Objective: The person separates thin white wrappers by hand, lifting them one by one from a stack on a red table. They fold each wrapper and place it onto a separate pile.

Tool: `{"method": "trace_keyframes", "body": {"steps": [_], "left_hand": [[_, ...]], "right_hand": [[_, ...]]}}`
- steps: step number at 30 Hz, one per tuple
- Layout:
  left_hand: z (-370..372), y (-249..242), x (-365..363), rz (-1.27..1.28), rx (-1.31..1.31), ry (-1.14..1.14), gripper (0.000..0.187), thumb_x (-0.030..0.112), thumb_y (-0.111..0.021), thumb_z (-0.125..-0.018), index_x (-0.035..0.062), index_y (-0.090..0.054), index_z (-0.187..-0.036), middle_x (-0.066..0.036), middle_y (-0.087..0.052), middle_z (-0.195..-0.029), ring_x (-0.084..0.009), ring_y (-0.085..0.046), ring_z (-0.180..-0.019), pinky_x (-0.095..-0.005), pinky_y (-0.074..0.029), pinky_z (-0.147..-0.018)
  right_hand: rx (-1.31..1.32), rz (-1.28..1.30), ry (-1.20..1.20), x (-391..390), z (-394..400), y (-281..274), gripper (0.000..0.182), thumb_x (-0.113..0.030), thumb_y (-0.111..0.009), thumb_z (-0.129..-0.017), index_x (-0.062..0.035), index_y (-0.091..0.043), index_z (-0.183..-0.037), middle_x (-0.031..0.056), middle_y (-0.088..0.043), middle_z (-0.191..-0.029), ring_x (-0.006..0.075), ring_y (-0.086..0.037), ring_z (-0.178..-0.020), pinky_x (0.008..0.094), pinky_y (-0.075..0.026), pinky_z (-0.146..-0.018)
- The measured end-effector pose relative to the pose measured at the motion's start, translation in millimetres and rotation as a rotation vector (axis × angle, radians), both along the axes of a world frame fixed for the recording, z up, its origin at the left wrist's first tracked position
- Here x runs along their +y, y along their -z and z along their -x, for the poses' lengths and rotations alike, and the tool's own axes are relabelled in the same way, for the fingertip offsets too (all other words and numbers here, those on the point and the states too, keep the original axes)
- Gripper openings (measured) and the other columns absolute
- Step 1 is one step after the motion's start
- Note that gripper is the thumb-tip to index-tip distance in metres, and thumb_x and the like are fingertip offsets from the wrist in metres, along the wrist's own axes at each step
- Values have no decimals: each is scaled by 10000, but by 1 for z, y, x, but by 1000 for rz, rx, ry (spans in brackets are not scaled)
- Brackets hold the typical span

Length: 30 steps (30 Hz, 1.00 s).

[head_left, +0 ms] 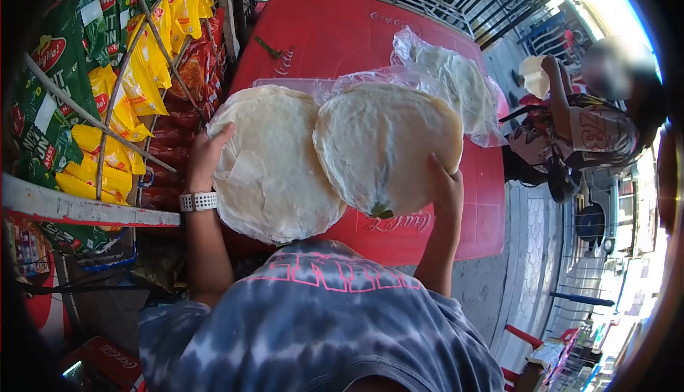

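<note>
Two round stacks of thin, pale spring roll wrappers are held up side by side over the red table (328, 21). My left hand (208, 153) grips the outer edge of the left wrapper stack (274, 171), its thumb lying on top. At the opposite edge, my right hand (447, 187) pinches the right wrapper stack (385, 142), which overlaps the left one in the middle. A torn flap shows on the left stack. A small green leaf piece (382, 211) is at the right stack's near edge. Fingers beneath both stacks are hidden.
Behind the stacks lies clear plastic (342, 85). A plastic bag (456, 78) with more pale wrappers rests at the table's right. Snack packets (107, 100) hang behind a rack bar (92, 202) on the left. Another person (570, 128) stands right, holding something pale.
</note>
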<state>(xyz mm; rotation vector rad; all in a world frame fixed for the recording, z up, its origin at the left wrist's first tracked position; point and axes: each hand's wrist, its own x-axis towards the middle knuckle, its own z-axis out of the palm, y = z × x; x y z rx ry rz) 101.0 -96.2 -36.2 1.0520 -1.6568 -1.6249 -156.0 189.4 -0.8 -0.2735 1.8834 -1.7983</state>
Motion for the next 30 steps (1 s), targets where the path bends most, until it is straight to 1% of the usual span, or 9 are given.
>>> {"method": "trace_keyframes", "body": {"steps": [3, 10, 12, 16, 21, 24, 26, 28, 30], "left_hand": [[3, 1, -2, 11, -12, 10, 355, 242, -564, -804, -25, -558, -1038, -65, -593, -987, -129, -538, -891, -254, -399, -783], [0, -1, 4, 41, -18, -24, 341, 249, -565, -809, -15, -568, -1025, -51, -601, -950, -116, -538, -857, -252, -402, -767], [-1, 0, 4, 13, -38, -40, 333, 247, -568, -807, -12, -573, -1017, -52, -602, -934, -116, -538, -838, -251, -402, -763], [0, -4, 5, -32, -46, -33, 330, 239, -566, -806, -22, -575, -1007, -57, -600, -938, -121, -537, -837, -252, -402, -763], [2, -6, 7, -63, -23, -62, 343, 237, -561, -805, -41, -569, -1006, -71, -596, -959, -131, -536, -864, -256, -395, -780], [2, 0, 5, -73, 10, -43, 345, 239, -558, -807, -37, -567, -1013, -73, -594, -968, -136, -537, -871, -257, -394, -782], [3, 2, 5, -60, 11, -42, 348, 244, -556, -810, -38, -565, -1013, -72, -594, -967, -140, -539, -871, -262, -394, -785], [3, -1, 7, -24, 5, -57, 348, 251, -553, -813, -35, -565, -1010, -80, -599, -959, -142, -542, -865, -269, -397, -781], [2, -13, 12, 123, -158, -68, 345, 259, -548, -819, -35, -566, -1000, -89, -609, -932, -146, -552, -836, -273, -409, -756]], "right_hand": [[156, -5, -8, -7, -1, -14, 308, -172, -600, -782, 58, -553, -982, 70, -590, -857, 137, -564, -775, 253, -436, -679], [244, 429, 349, 1, 25, -62, 403, -152, -621, -767, 59, -490, -1084, 123, -571, -967, 189, -570, -841, 290, -460, -762], [143, 592, 400, 26, 46, -60, 517, -176, -616, -775, 59, -394, -1178, 154, -516, -1077, 237, -538, -938, 339, -449, -833], [286, 555, 647, 75, 56, -67, 659, -279, -594, -790, 11, -258, -1278, 194, -393, -1215, 319, -432, -1076, 449, -362, -930], [233, 556, 561, 164, 92, 9, 624, -262, -564, -813, 2, -241, -1278, 175, -404, -1210, 317, -430, -1087, 450, -367, -923], [-146, 198, 700, 201, 102, 98, 497, -171, -581, -798, 23, -369, -1203, 133, -512, -1082, 276, -530, -938, 429, -448, -785], [142, -114, 638, 207, 90, 137, 467, -87, -574, -754, 45, -400, -1167, 168, -495, -1102, 263, -536, -936, 357, -458, -735], [186, -466, 632, 208, 88, 133, 489, -118, -609, -720, 49, -426, -1142, 181, -500, -1100, 267, -530, -946, 335, -439, -742], [382, -682, 811, 201, 83, 130, 495, -148, -617, -711, 39, -441, -1134, 175, -518, -1072, 255, -532, -930, 319, -428, -746]]}}
